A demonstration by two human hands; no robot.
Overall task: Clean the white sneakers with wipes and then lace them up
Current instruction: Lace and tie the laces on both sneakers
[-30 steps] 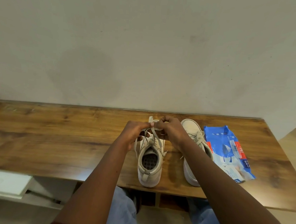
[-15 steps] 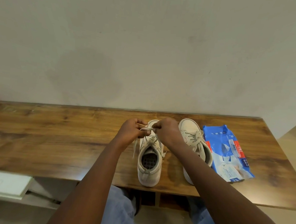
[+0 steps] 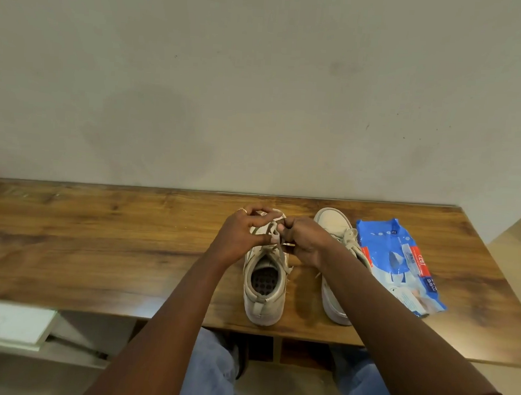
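Now, left hand and right hand close together above the white low-top sneaker, each pinching its off-white flat shoelace taut, probably tying the bow. Shoe sits at brown wooden desk front edge, heel toward person, so eyelets face up. Second white sneaker, laced, just right; blue plastic wipes pack beside it, toward right edge.

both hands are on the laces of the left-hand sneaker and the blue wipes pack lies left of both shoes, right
No: the head view shows the blue wipes pack right of both shoes. The left hand and right hand do pinch the laces of the left-hand sneaker.
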